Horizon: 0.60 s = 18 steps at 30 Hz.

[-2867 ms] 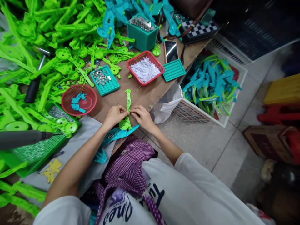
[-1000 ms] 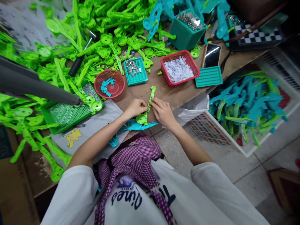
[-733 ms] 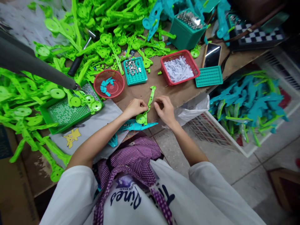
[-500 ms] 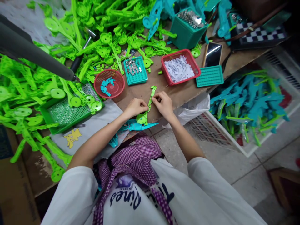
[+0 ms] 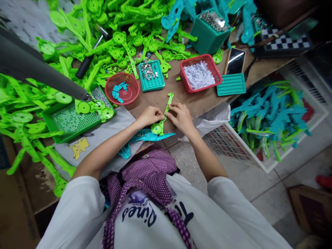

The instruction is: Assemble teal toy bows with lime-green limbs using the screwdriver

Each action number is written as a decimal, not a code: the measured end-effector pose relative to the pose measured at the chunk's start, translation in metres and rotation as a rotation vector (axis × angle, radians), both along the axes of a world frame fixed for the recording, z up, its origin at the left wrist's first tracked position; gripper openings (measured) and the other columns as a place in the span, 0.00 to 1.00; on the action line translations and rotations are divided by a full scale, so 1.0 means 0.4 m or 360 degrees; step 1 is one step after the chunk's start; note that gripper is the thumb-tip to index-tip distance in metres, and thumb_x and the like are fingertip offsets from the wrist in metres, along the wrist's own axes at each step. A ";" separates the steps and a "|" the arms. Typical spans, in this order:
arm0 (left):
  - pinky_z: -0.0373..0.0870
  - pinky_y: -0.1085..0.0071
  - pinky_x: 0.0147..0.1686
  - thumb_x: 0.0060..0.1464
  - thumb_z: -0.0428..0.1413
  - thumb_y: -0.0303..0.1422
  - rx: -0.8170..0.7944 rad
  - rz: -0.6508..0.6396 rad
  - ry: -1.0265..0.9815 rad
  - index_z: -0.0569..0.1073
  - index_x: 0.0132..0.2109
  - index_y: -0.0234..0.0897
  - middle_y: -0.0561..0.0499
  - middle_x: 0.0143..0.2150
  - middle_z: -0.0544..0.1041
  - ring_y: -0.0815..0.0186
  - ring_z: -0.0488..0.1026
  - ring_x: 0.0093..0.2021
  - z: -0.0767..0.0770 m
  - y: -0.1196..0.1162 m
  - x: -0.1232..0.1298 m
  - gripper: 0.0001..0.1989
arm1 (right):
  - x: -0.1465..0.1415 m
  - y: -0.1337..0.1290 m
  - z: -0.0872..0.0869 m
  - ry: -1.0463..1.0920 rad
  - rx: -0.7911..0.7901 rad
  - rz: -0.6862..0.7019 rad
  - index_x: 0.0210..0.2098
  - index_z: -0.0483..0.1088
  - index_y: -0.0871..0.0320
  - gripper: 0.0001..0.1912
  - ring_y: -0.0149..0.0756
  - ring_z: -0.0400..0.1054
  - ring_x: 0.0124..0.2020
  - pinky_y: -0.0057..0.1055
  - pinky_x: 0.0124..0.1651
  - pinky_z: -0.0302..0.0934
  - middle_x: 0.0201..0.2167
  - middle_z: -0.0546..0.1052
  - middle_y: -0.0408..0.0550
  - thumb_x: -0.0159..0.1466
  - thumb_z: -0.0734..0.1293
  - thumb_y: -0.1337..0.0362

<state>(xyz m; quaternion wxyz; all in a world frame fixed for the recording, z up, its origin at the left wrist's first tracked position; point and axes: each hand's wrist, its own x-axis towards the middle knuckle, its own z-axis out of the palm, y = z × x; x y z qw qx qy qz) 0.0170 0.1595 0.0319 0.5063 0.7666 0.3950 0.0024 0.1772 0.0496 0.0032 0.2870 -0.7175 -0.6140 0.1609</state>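
Left grip and right grip flank a slim green piece overlapping a blue shell.

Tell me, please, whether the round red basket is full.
Partly filled: blue pieces lie inside the round basket, with its red bottom showing.

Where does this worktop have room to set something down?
Bare tabletop shows between right hand and basket of white strips, and between left hand and tray of metal discs. Crowded: left side, green parts.
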 end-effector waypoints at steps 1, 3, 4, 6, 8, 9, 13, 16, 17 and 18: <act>0.65 0.71 0.34 0.53 0.60 0.30 0.0022 -0.0027 -0.0005 0.82 0.37 0.32 0.48 0.31 0.81 0.66 0.73 0.30 0.003 -0.002 -0.006 0.07 | 0.001 0.001 0.006 -0.0010 -0.0025 0.0012 0.52 0.76 0.55 0.23 0.55 0.67 0.53 0.53 0.53 0.62 0.55 0.75 0.57 0.68 0.63 0.47; 0.66 0.71 0.37 0.55 0.59 0.28 0.0090 -0.0069 0.0021 0.83 0.39 0.34 0.48 0.35 0.83 0.65 0.76 0.34 0.012 -0.012 -0.021 0.07 | 0.001 0.004 0.016 -0.0032 -0.0076 0.0026 0.52 0.76 0.54 0.24 0.56 0.67 0.54 0.54 0.53 0.63 0.55 0.75 0.57 0.68 0.62 0.45; 0.67 0.70 0.39 0.56 0.59 0.27 0.0135 -0.0078 0.0044 0.83 0.40 0.35 0.48 0.37 0.83 0.64 0.77 0.36 0.017 -0.019 -0.029 0.08 | 0.001 0.005 0.021 -0.0048 -0.0103 0.0026 0.53 0.76 0.53 0.25 0.56 0.67 0.54 0.54 0.53 0.63 0.55 0.75 0.57 0.68 0.62 0.44; 0.68 0.69 0.43 0.58 0.58 0.28 0.0231 -0.0080 0.0089 0.83 0.42 0.37 0.48 0.40 0.84 0.63 0.78 0.40 0.028 -0.036 -0.045 0.08 | -0.002 0.005 0.029 -0.0091 -0.0156 0.0017 0.54 0.75 0.53 0.26 0.57 0.66 0.55 0.54 0.52 0.63 0.56 0.75 0.56 0.68 0.61 0.43; 0.69 0.68 0.47 0.60 0.57 0.28 0.0324 -0.0086 0.0105 0.82 0.44 0.37 0.47 0.42 0.84 0.63 0.78 0.42 0.037 -0.053 -0.057 0.09 | -0.005 0.004 0.036 -0.0138 -0.0203 0.0007 0.55 0.75 0.53 0.27 0.57 0.66 0.56 0.54 0.53 0.63 0.56 0.74 0.56 0.69 0.59 0.43; 0.69 0.67 0.49 0.61 0.56 0.29 0.0366 -0.0096 0.0108 0.82 0.45 0.36 0.47 0.43 0.84 0.63 0.78 0.43 0.041 -0.059 -0.061 0.10 | -0.005 0.003 0.038 -0.0153 -0.0220 0.0011 0.56 0.74 0.54 0.28 0.57 0.65 0.56 0.54 0.53 0.63 0.57 0.74 0.56 0.69 0.58 0.43; 0.69 0.66 0.52 0.64 0.54 0.30 0.0512 -0.0197 0.0167 0.81 0.47 0.35 0.46 0.45 0.82 0.61 0.77 0.47 0.054 -0.080 -0.065 0.11 | -0.001 -0.001 0.044 -0.0144 -0.0244 0.0079 0.58 0.73 0.52 0.30 0.56 0.64 0.58 0.54 0.55 0.63 0.59 0.73 0.55 0.69 0.58 0.40; 0.70 0.64 0.49 0.67 0.50 0.30 0.0707 -0.0311 0.0327 0.79 0.51 0.36 0.44 0.48 0.80 0.59 0.77 0.48 0.071 -0.109 -0.062 0.14 | 0.001 -0.002 0.044 -0.0143 -0.0272 0.0079 0.58 0.74 0.51 0.31 0.57 0.64 0.58 0.55 0.54 0.63 0.59 0.73 0.54 0.68 0.58 0.39; 0.71 0.64 0.47 0.67 0.48 0.29 0.0787 -0.0356 0.0410 0.78 0.53 0.36 0.42 0.49 0.79 0.58 0.77 0.47 0.079 -0.123 -0.059 0.16 | 0.000 -0.002 0.044 -0.0153 -0.0281 0.0071 0.57 0.74 0.51 0.31 0.57 0.64 0.58 0.56 0.54 0.63 0.59 0.73 0.55 0.68 0.58 0.39; 0.72 0.64 0.45 0.68 0.46 0.28 0.0861 -0.0408 0.0498 0.77 0.54 0.35 0.41 0.51 0.77 0.57 0.77 0.47 0.087 -0.139 -0.055 0.17 | -0.002 -0.002 0.044 -0.0165 -0.0286 0.0068 0.57 0.74 0.51 0.30 0.57 0.64 0.58 0.56 0.54 0.63 0.59 0.73 0.55 0.68 0.58 0.40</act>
